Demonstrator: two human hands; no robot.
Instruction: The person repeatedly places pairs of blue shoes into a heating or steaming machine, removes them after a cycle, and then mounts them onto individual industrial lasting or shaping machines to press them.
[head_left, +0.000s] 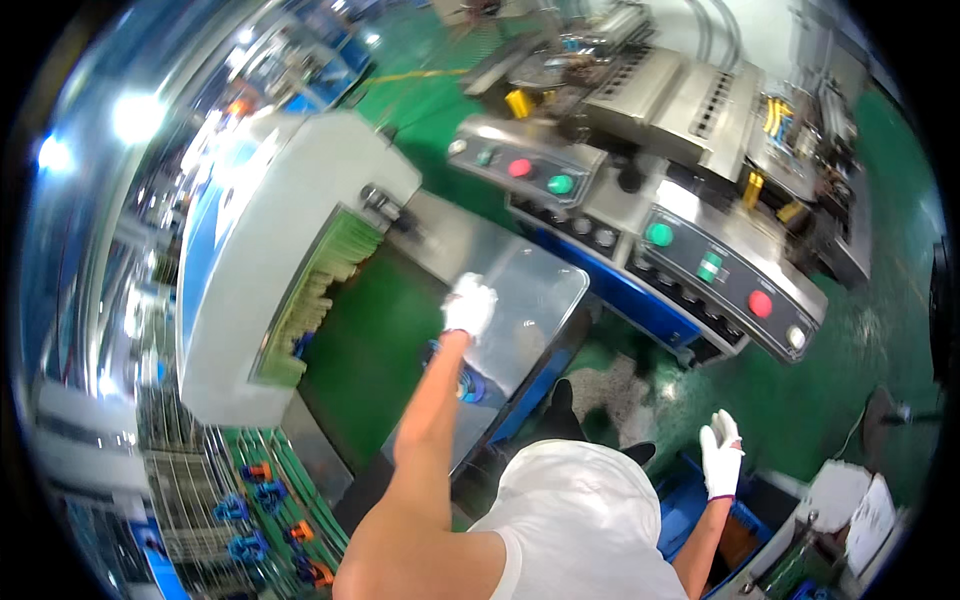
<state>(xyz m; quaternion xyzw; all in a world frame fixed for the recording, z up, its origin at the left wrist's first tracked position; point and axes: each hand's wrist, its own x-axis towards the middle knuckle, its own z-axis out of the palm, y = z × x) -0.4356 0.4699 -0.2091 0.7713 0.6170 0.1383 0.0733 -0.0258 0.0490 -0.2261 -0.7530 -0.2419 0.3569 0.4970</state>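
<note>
My left hand (468,306), in a white glove, is stretched out over the shiny metal ledge (535,285) beside a green conveyor belt (365,345). Its fingers look bunched and blurred, so I cannot tell whether they hold anything. Beneath my left forearm, a blue rounded part (470,386) lies on the ledge, partly hidden by the arm. My right hand (721,455), also white-gloved, hangs low at the right, above a blue bin (683,505). Its fingers stretch out with the thumb apart, and nothing shows in it.
A pale machine housing (235,300) spans the belt, with a green strip curtain (315,290) at its opening. Ahead stands a press-like machine with a button panel (715,270). Blue and orange parts (250,545) sit on rails at lower left. A cluttered bench (835,535) is at lower right.
</note>
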